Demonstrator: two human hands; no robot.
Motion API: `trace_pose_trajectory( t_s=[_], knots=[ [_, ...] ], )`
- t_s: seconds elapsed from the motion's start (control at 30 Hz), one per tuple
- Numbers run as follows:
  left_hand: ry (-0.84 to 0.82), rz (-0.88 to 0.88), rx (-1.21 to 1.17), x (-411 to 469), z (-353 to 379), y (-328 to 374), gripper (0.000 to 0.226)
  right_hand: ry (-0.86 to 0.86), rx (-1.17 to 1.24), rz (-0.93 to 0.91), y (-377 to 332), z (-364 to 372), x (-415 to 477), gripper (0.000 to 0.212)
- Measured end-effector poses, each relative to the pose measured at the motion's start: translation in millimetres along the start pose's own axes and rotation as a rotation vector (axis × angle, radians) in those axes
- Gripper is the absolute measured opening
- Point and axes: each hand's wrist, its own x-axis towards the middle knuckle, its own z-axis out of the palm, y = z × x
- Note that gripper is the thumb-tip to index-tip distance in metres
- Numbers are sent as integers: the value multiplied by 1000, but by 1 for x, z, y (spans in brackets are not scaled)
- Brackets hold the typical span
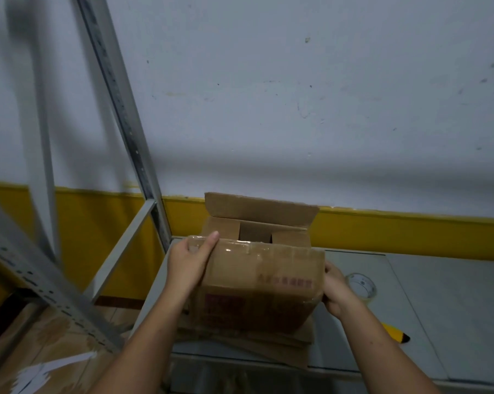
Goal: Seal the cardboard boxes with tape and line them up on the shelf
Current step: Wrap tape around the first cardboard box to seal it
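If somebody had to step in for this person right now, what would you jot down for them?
Left hand: grip on the near box at its top left corner. Right hand: grip on its right side.
Near box: clear tape over its top, sitting on flattened cardboard on the grey shelf.
Open box behind it: flaps up, untaped.
Tape roll lies right of the hands.
Left: place this box, tape the open one, line both up.

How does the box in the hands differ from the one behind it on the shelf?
The near box is closed, with clear tape shining along its top edge; the far box has its back flap up and the inside showing. The near box is gripped by the left hand and right hand; the far box is untouched. Both are plain brown cardboard.
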Motion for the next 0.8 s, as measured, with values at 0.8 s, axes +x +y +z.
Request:
trace_pose_trajectory(
  t_s=[0.8],
  knots=[
    [-49, -18, 283, 35, -4, -34, 72, 96, -1091, -699, -107, 51, 28, 39]
  ],
)
